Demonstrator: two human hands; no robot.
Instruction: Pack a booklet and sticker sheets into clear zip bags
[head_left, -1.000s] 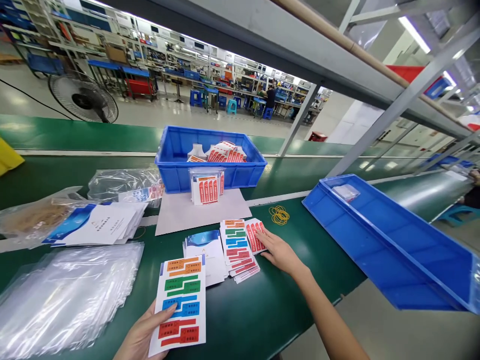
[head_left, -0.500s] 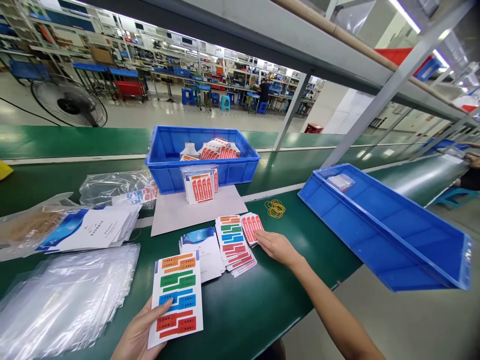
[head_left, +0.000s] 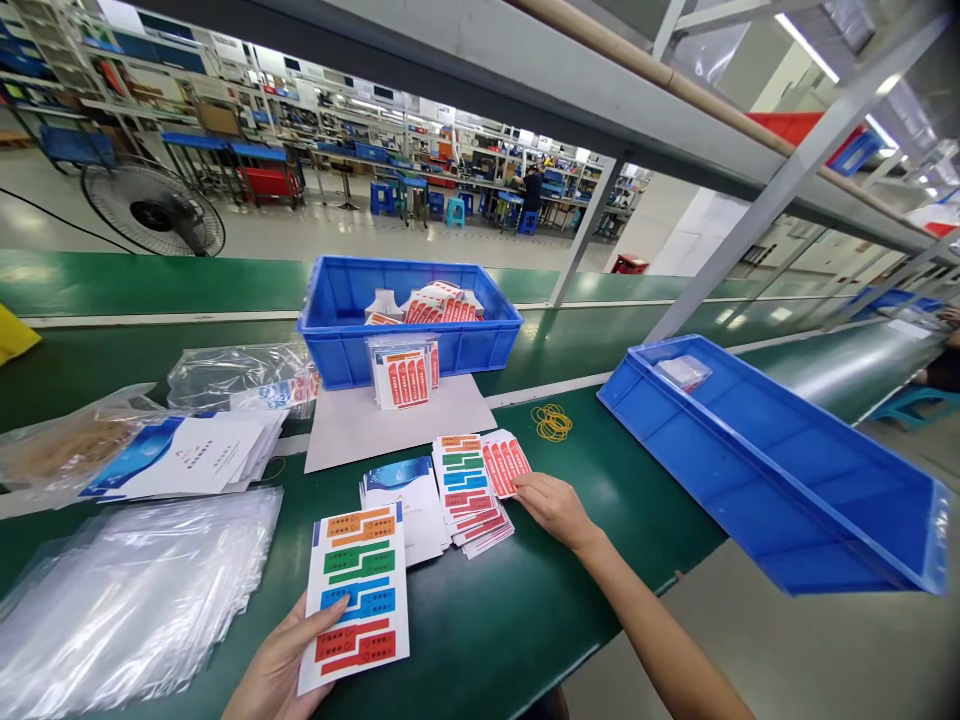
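My left hand (head_left: 281, 665) grips a white sticker sheet (head_left: 358, 592) with orange, green, blue and red labels, thumb on its face, low over the green bench. My right hand (head_left: 556, 508) lies on the bench with fingers bent, fingertips touching the edge of a small stack of red label sheets (head_left: 505, 462). Beside that sits a fanned stack of multicolour sticker sheets (head_left: 469, 492) and a pile of blue and white booklets (head_left: 401, 502).
A blue bin (head_left: 405, 345) holding label packs stands behind a grey board (head_left: 420, 420), with a bagged label pack (head_left: 403, 373) leaning on it. A long blue tray (head_left: 772, 470) lies right. Clear bags (head_left: 127, 590), booklets (head_left: 195, 452) and yellow rubber bands (head_left: 552, 421) surround.
Almost nothing moved. My right hand stays at the red label sheets and my left keeps the sticker sheet; only the head view shifted slightly.
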